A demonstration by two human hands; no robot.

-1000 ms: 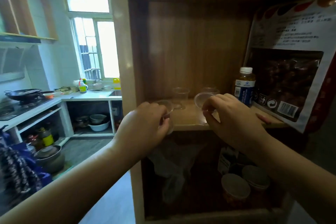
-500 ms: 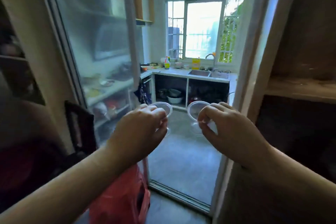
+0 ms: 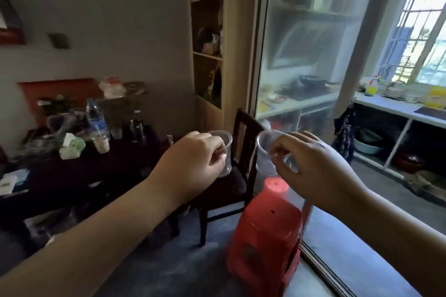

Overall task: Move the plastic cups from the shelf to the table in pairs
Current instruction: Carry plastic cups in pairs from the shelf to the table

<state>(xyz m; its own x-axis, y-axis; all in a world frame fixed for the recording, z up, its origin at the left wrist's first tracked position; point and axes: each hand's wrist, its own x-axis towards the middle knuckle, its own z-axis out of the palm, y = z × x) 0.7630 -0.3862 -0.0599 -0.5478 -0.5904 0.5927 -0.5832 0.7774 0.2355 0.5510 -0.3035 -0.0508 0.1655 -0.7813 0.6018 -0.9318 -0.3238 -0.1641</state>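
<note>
I hold two clear plastic cups in the air at chest height. My left hand pinches the rim of one clear plastic cup, which hangs upright. My right hand grips the other clear cup, tilted with its mouth toward me. The two cups are a hand's width apart. The dark table stands to the left and below, cluttered. The shelf the cups came from is out of view.
The table holds a water bottle, a tissue pack, small cups and bags. A dark wooden chair stands beyond my hands. A red plastic stool sits on the floor below them. A glass sliding door and kitchen counter lie to the right.
I have turned left, away from the shelf and the kitchen doorway, toward the table. Both hands keep their cups and stay at the same height.
</note>
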